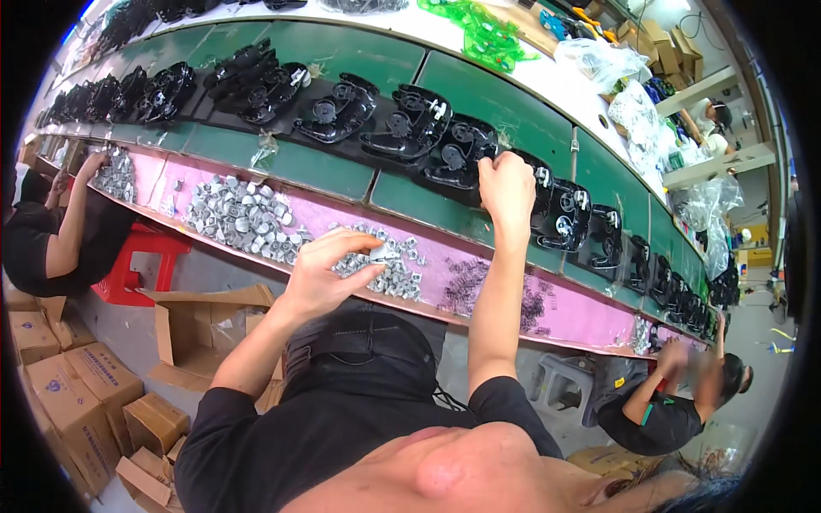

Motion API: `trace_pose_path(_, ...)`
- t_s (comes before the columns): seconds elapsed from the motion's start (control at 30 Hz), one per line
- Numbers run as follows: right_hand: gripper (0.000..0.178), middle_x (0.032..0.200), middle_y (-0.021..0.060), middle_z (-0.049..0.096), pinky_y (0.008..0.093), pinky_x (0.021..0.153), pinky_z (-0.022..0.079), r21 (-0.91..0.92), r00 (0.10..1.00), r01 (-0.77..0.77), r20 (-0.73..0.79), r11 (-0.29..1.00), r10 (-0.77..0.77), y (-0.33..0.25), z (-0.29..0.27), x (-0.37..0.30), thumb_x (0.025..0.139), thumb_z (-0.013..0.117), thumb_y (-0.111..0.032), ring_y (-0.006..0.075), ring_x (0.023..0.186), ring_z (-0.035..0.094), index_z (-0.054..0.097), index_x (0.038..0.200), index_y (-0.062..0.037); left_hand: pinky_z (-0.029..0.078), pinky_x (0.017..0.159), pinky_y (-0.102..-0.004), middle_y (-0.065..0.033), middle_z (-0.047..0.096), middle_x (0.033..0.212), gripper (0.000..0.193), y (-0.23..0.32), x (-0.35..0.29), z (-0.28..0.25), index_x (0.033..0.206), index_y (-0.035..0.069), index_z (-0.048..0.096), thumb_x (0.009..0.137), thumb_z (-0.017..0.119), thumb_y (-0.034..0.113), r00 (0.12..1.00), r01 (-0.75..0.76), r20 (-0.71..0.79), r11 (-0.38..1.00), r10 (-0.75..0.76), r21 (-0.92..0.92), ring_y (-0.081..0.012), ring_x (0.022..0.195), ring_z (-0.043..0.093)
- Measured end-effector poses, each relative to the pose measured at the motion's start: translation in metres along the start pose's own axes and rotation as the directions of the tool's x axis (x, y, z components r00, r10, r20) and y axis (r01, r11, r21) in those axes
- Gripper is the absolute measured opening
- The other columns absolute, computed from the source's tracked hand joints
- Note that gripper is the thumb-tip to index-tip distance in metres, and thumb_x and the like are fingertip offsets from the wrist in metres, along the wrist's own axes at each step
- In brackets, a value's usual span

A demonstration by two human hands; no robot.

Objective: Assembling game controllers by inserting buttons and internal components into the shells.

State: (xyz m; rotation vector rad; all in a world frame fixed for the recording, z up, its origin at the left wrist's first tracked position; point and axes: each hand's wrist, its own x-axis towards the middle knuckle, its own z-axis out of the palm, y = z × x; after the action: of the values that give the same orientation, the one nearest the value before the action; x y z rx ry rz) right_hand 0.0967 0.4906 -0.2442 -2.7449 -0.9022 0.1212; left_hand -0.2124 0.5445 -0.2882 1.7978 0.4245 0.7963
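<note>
Over the pink ledge, my left hand [321,272] pinches a small grey plastic part [381,253] between thumb and fingertips. Beneath and beside it spreads a pile of similar grey parts [400,279]. My right hand [508,190] reaches further out with its fingers closed, at the edge of a glossy black plastic housing [463,152]. Whatever those fingers hold is hidden. Right of the grey pile lie many small dark springs [466,280], close to my right forearm.
Black housings [340,109] line the green work surface [376,53]. A larger heap of grey parts [239,218] lies left. Co-workers sit at both ends, one by a red stool [141,265]. Cardboard boxes [84,393] stand on the floor. Green netting [483,34] lies at the back.
</note>
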Motion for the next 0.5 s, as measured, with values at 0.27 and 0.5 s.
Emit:
trace_pose_path(0.27,0.028,0.095,0.0223,0.078,0.0424,0.079,0.058,0.287,0.903,0.185,-0.428,0.94,-0.047,0.008,-0.036,-0.014,0.095,0.072,-0.019,0.034,0.084,0.077,0.073,0.111,0.0037,0.059,0.082,-0.0343,-0.0142,0.078,0.102,0.03,-0.002,0.001,-0.011,0.108,-0.002,0.076,0.081,0.087,0.003,1.0,0.002,-0.031,1.0,-0.002,0.009,-0.0254,0.091,0.075)
trace_pose_path(0.5,0.02,0.11,0.0068,0.076,0.0263,0.093,0.052,0.752,0.935,0.294,-0.355,0.59,-0.012,0.019,-0.039,-0.046,0.102,0.071,-0.007,0.0115,0.1,0.067,0.076,0.119,0.0033,0.06,0.081,-0.0334,-0.0142,0.079,0.104,0.03,-0.005,0.005,-0.024,0.109,-0.001,0.077,0.081,0.088,0.004,0.996,-0.01,-0.085,0.999,0.013,0.039,-0.0234,0.092,0.076)
